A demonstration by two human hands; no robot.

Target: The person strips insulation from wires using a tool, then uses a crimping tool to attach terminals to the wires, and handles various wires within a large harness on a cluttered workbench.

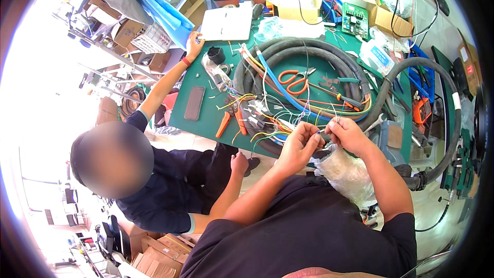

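Observation:
My left hand [299,146] and my right hand [348,135] meet at the near edge of the green table, fingertips pinched close together. Between them runs a thin wire [320,132], gripped at both sides; its end is too small to make out. Many loose coloured wires [265,135] fan out to the left of my left hand. They come from a thick black cable [309,44] coiled on the table. Below my right hand hangs a bundle wrapped in clear plastic [346,172]. Orange-handled pliers [225,123] lie left of the wires, and orange-handled scissors [293,81] inside the coil.
At left, a co-worker [159,175] rests one hand on an open notebook [225,24]. A phone [194,103] lies near the table's left edge. A green circuit board [355,19] and cardboard boxes stand at the back. The cable loops [455,123] off the right side.

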